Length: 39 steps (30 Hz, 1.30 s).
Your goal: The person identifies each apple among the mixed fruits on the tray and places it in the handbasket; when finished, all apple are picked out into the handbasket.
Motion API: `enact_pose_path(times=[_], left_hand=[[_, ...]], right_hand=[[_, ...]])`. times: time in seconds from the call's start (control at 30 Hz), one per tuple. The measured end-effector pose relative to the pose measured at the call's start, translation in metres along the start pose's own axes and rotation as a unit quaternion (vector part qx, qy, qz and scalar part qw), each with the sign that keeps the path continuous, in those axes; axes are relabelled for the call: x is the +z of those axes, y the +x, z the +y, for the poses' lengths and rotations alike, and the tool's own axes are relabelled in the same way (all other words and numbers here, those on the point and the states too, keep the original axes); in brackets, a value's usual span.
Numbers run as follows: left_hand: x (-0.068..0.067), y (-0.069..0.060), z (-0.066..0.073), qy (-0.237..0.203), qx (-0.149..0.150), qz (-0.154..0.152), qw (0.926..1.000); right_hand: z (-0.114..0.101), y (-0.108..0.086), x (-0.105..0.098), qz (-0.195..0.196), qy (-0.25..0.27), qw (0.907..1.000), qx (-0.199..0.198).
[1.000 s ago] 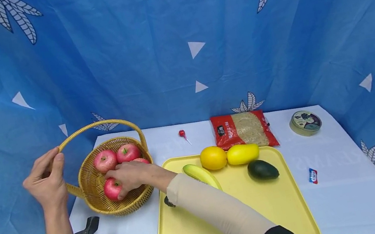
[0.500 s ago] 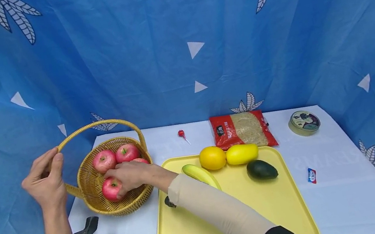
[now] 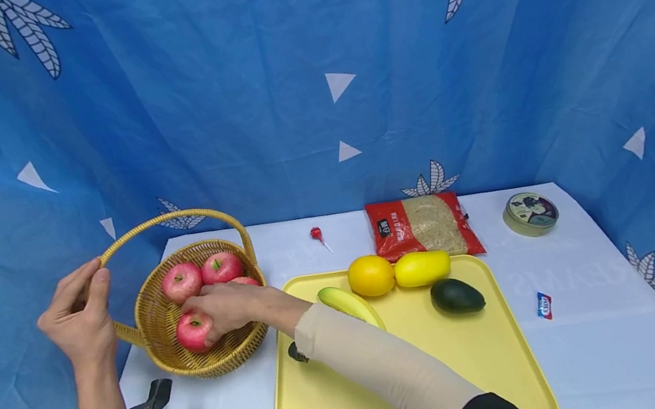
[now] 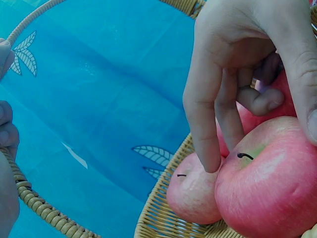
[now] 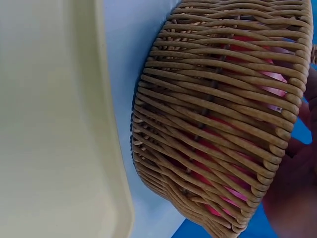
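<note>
A woven wicker basket (image 3: pixel 157 340) stands at the left of the table, several red apples inside. Its arched handle (image 3: pixel 191 214) is pinched between the thumb and fingers of my left hand (image 3: pixel 81 317). My right hand (image 3: pixel 228 306) reaches down into the basket and holds the front apple (image 3: pixel 192 333). In the left wrist view, the thumb and fingers of the right hand (image 4: pixel 237 64) lie on opposite sides of this apple (image 4: pixel 267 183), whose stem points up. Another apple (image 4: pixel 193 191) sits beyond it. The right wrist view mostly shows the basket's outer wall (image 5: pixel 213 114).
Right of the basket lies a yellow tray (image 3: pixel 337 407) with a banana (image 3: pixel 351 306), an orange fruit (image 3: pixel 371 275), a yellow oblong fruit (image 3: pixel 422 268) and a dark green avocado (image 3: pixel 457 296). Around it are a lollipop (image 3: pixel 317 234), a red bag (image 3: pixel 391 230), a round tin (image 3: pixel 530 214) and a small packet (image 3: pixel 544 306).
The front apple has turned slightly to the left under the right hand, its stem shifting with it. Both hands and the basket have hardly moved.
</note>
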<state>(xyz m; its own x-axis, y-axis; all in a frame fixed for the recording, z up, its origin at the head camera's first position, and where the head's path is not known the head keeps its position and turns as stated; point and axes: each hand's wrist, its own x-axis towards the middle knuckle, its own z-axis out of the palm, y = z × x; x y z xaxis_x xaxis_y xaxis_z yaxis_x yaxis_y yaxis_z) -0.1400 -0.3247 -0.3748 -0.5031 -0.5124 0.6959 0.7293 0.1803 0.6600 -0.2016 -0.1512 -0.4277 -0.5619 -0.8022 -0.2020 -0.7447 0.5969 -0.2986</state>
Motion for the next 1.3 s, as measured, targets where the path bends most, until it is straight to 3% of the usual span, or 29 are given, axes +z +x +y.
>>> enact_pose_path(times=[0.57,0.83,1.3], left_hand=[[0.000,-0.001,0.000,0.004,-0.009,0.006,0.9999],[0.002,-0.001,-0.001,0.001,-0.005,0.000,1.0000],[0.000,0.002,0.000,-0.006,-0.013,0.000,0.9999]], right_hand=[[-0.004,-0.014,-0.012,0.023,0.017,0.9964,-0.080],[0.006,-0.052,-0.024,0.043,0.046,0.9918,-0.111],[0.027,-0.118,-0.033,0.062,0.037,0.9890,-0.129]])
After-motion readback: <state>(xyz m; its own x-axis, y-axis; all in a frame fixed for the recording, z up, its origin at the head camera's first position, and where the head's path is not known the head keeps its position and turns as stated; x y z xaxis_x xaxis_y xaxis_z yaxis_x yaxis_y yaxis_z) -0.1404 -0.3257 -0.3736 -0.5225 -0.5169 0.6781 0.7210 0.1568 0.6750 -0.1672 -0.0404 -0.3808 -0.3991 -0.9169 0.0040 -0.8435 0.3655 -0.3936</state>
